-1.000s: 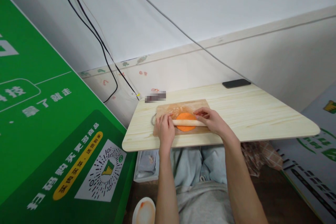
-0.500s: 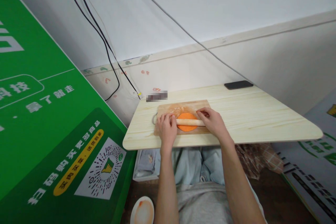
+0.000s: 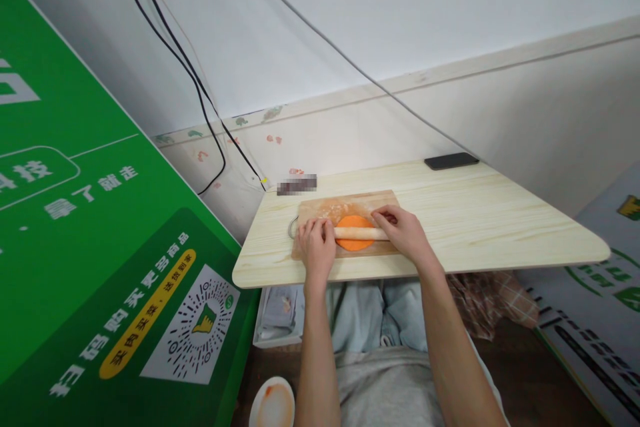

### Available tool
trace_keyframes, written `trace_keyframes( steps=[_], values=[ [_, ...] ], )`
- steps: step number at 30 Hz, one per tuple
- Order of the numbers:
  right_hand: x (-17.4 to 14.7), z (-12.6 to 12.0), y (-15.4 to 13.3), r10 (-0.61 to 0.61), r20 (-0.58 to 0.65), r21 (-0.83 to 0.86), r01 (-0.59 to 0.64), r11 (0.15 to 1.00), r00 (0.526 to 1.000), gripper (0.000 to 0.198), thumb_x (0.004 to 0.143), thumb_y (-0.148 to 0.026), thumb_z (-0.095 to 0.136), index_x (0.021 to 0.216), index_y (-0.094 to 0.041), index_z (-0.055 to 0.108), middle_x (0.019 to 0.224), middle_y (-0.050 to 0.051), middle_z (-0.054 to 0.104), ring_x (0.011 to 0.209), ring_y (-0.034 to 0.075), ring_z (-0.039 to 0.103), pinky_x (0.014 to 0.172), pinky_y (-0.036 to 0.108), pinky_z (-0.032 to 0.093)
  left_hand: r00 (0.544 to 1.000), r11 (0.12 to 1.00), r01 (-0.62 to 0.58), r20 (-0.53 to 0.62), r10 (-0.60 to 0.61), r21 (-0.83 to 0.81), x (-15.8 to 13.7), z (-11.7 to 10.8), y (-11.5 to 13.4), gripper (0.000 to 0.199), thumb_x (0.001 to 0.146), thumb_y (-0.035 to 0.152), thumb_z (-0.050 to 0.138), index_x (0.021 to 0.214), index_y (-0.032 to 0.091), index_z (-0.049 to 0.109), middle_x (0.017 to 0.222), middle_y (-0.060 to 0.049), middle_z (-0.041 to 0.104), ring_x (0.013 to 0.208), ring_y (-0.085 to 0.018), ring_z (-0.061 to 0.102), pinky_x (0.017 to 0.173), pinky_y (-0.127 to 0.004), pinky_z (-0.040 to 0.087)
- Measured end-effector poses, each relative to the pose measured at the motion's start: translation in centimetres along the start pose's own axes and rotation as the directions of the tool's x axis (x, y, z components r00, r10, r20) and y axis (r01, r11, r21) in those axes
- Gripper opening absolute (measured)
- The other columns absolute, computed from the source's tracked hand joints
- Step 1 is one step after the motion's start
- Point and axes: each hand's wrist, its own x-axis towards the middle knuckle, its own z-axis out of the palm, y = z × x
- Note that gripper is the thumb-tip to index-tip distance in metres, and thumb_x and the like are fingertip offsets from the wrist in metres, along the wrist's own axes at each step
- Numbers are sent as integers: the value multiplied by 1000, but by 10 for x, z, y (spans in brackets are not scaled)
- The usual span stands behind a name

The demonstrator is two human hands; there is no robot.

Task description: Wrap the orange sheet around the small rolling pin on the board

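A pale wooden rolling pin [image 3: 357, 233] lies crosswise over a flat, round orange sheet of dough [image 3: 356, 221]. Under both is a wooden cutting board [image 3: 320, 209] with a metal ring handle [image 3: 293, 227] at its left end, its surface smeared with orange and whitish marks. My left hand [image 3: 317, 239] is closed over the pin's left end. At the other end, my right hand [image 3: 397, 227] grips the pin with curled fingers, thumb and index close to the dough's right edge. Both ends of the pin are hidden by my hands.
The board sits near the front edge of a light wood table [image 3: 490, 227]. A black phone [image 3: 451, 161] lies at the back, and a blurred-out object [image 3: 297, 185] at the back left. A green printed panel [image 3: 125, 267] stands left. Below are a stained white bowl [image 3: 273, 403] and a white box [image 3: 277, 313].
The view has shifted very slightly. My hands, the rolling pin and the orange dough look almost the same as before.
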Motion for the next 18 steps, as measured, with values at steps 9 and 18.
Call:
trace_keyframes(
  steps=[9, 18],
  values=[
    [-11, -25, -13, -133, 292, 106, 106, 989, 947, 19, 84, -37, 89, 100, -25, 86, 105, 6, 86, 99, 29, 78, 93, 40, 60, 1000, 1000, 6, -19, -6, -30, 0, 2, -2, 26, 108, 34, 57, 102, 25, 81, 112, -11, 80, 116, -32, 67, 111, -50, 51],
    [-13, -27, -15, -157, 259, 138, 124, 983, 953, 21, 85, -30, 89, 106, -25, 87, 111, 6, 85, 107, 30, 79, 101, 42, 60, 997, 993, 26, -72, -34, -111, -1, 3, -2, 34, 110, 43, 57, 134, 23, 71, 142, -17, 68, 141, -34, 62, 125, -55, 47]
  ],
)
